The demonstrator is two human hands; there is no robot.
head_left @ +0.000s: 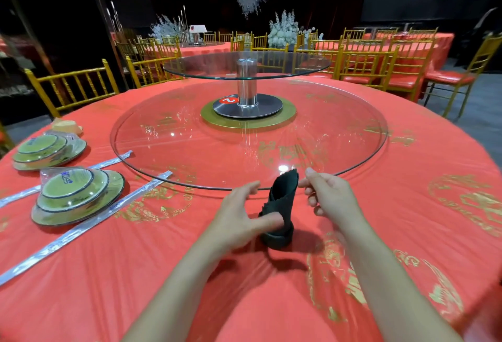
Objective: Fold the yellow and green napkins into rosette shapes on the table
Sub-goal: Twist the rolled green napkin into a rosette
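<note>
Napkin: A dark green napkin (282,200) stands upright at the near edge of a round banquet table (407,206). It is rolled into a cone that widens to a jagged top, and a coiled band wraps its foot.
Position: The cone sits just in front of the rim of a glass turntable (217,151), between the person's two hands.
Left hand: The left hand (239,214) is open with its fingers straight. Its thumb (271,221) is laid against the lower part of the cone, just above the band.
Right hand: The right hand (331,197) hovers at the cone's upper right, fingers loosely curled and thumb raised apart from them, gripping nothing. One fingertip is at the napkin's top edge, but contact cannot be told.
Cloth: A red tablecloth (163,273) printed with gold motifs covers the table.
Centre: A metal post (246,83) rises from the turntable to a smaller glass tier (298,66), with a red tag (229,100) (marked "2") at its base.
Left side: Two stacks of plates (78,195) lie in clear wrap, with long silvery sleeves (81,230) beside them.
Background: Gold chairs (73,83) ring the table, and more red-draped tables stand beyond in a dark hall.
</note>
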